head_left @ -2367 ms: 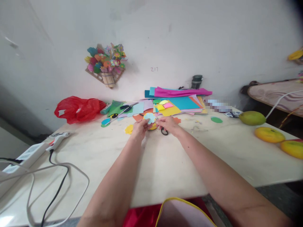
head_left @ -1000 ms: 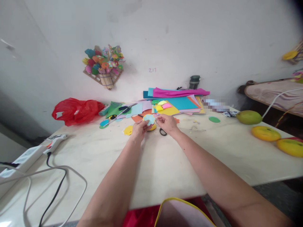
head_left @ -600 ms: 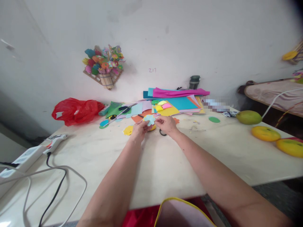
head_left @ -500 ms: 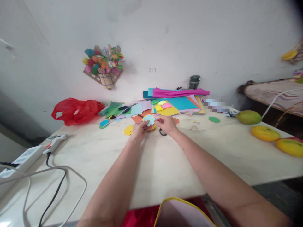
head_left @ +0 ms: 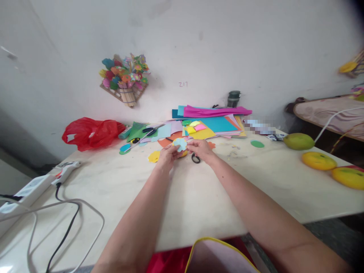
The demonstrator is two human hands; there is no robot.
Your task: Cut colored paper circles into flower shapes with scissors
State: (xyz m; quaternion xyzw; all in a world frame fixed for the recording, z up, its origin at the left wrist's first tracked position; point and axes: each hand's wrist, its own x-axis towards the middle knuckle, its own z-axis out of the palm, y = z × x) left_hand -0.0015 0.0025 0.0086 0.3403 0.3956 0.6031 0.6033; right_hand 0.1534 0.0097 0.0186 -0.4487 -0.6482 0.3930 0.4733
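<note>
My left hand [head_left: 167, 154] grips a light blue paper flower [head_left: 179, 144] by its left side, thumb on top. A yellow edge shows behind the blue paper. My right hand [head_left: 200, 148] is closed in a pinch at the flower's right edge. Just below the right hand lies a black ring-shaped handle [head_left: 195, 158] on the table. To the left of my left hand is a yellow paper flower [head_left: 154, 156], and an orange cut-out [head_left: 211, 145] lies partly hidden behind the right hand.
Behind the hands are stacked coloured paper sheets [head_left: 222, 124] and black scissors [head_left: 150, 131]. A red plastic bag [head_left: 92, 133] sits at the back left. Cables and a power strip [head_left: 28, 193] occupy the left side. Mangoes [head_left: 318, 160] lie along the right edge, near a green paper oval [head_left: 257, 143].
The right hand has shifted very slightly at the flower's edge, and a little more of the black handle shows. The left hand keeps its hold.
</note>
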